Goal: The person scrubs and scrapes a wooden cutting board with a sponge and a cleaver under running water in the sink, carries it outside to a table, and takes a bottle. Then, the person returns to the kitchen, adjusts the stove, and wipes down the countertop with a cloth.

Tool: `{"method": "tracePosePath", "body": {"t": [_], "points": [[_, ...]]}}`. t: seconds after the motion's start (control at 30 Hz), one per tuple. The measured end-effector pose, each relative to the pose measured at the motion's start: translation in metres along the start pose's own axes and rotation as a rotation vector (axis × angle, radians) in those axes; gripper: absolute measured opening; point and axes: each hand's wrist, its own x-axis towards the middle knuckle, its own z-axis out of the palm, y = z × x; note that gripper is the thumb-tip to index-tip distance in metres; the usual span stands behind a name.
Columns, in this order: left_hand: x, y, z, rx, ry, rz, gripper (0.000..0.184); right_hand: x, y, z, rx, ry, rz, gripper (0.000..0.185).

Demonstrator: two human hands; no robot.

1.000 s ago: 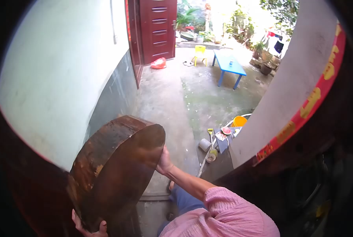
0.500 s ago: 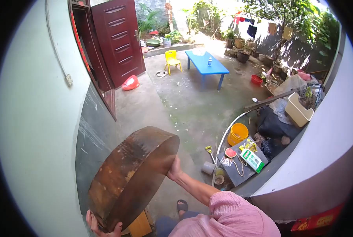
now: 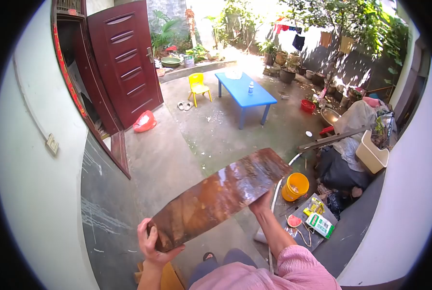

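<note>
Spanning one brown block (image 3: 221, 193), left hand (image 3: 153, 243) and right hand (image 3: 262, 205) are both clamped near opposite ends.

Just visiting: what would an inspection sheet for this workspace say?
Surface: grey floor, pale-speckled in places.
Job's things: large brown piece, stained, held tilted above the floor.
Clutter: yellow bucket, watermelon slice, green-and-white packet, red bag.
Hands: left hand grips one end; right hand under the other, partly hidden.
Cables: thin cable or conduit on the left wall, reaching a wall box.
Surroundings: open red door, blue table, yellow chair.
</note>
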Motion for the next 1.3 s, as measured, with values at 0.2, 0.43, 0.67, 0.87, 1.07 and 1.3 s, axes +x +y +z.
{"method": "tracePosePath", "body": {"t": [0.2,0.43,0.67,0.87,1.07,1.3], "points": [[0.098,-0.085,0.15,-0.25,-0.078,0.128,0.093,0.078,-0.076,0.014,0.001,-0.059,-0.223,0.064],[0.202,-0.154,0.324,-0.405,-0.166,0.213,0.092,0.227,-0.128,-0.002,0.041,-0.01,-0.364,0.032],[0.29,-0.225,0.439,-0.47,-0.174,0.211,0.093,0.358,-0.153,0.013,0.004,0.014,-0.419,0.044],[0.34,-0.339,0.563,-0.455,-0.186,0.137,0.094,0.531,-0.16,-0.064,0.019,0.213,-0.361,0.053],[0.376,-0.482,0.718,-0.457,-0.238,-0.147,0.083,0.731,-0.154,-0.075,-0.039,0.187,-0.179,0.056],[0.422,-0.591,0.842,-0.687,-0.382,-0.726,0.072,0.892,-0.124,-0.123,-0.01,0.338,0.059,0.064]]}}
